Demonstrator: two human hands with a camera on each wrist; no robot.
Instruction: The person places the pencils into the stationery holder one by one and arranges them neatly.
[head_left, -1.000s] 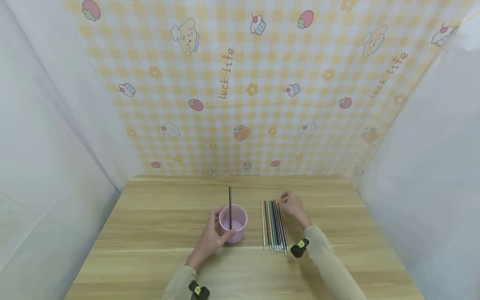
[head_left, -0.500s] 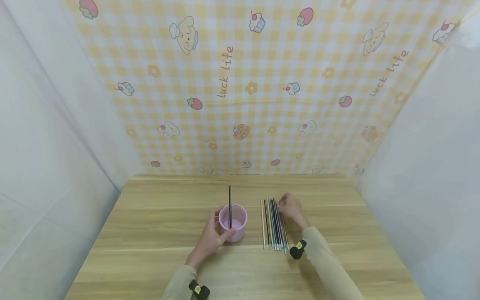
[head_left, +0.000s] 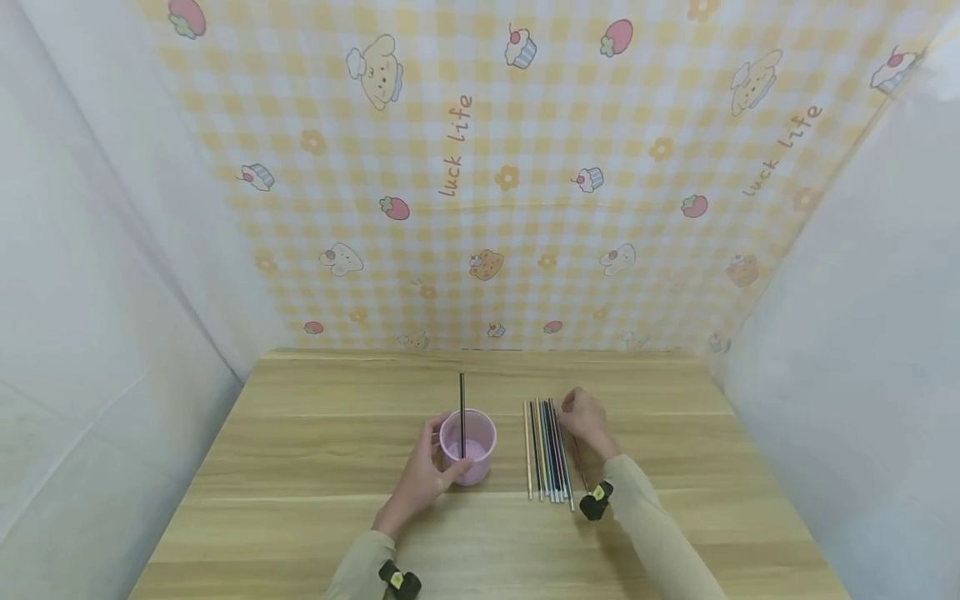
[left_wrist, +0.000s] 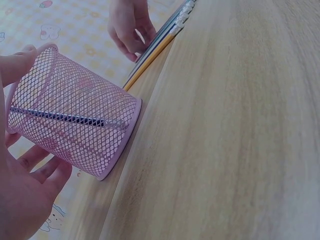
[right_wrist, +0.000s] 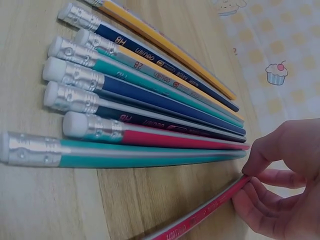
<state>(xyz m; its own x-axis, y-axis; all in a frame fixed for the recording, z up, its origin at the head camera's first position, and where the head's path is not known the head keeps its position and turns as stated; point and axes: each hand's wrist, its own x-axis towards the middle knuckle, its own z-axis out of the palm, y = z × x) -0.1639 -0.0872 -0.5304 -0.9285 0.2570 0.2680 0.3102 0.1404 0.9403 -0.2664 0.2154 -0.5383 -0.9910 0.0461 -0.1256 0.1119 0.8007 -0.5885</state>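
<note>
A pink mesh pencil cup (head_left: 483,454) stands on the wooden table, and my left hand (head_left: 418,482) grips it around its left side. One dark pencil (head_left: 462,408) leans upright inside the cup; its eraser end shows through the mesh near the bottom in the left wrist view. To the right, my right hand (head_left: 587,417) pinches the far end of a red pencil (right_wrist: 205,209) between thumb and fingers. That pencil lies apart from the row, at its right side. Nearest to it in the row is a teal pencil (right_wrist: 145,155).
Several pencils (head_left: 546,450) lie side by side between the cup and my right hand, white eraser ends toward me. Among them are a yellow pencil (right_wrist: 175,47) and a dark blue one (right_wrist: 150,95). A checked cloth (head_left: 480,233) hangs behind the table.
My right hand has come down to the row's right end and taken hold of the red pencil, which now lies separated to the right. The left hand and cup stay in place.
</note>
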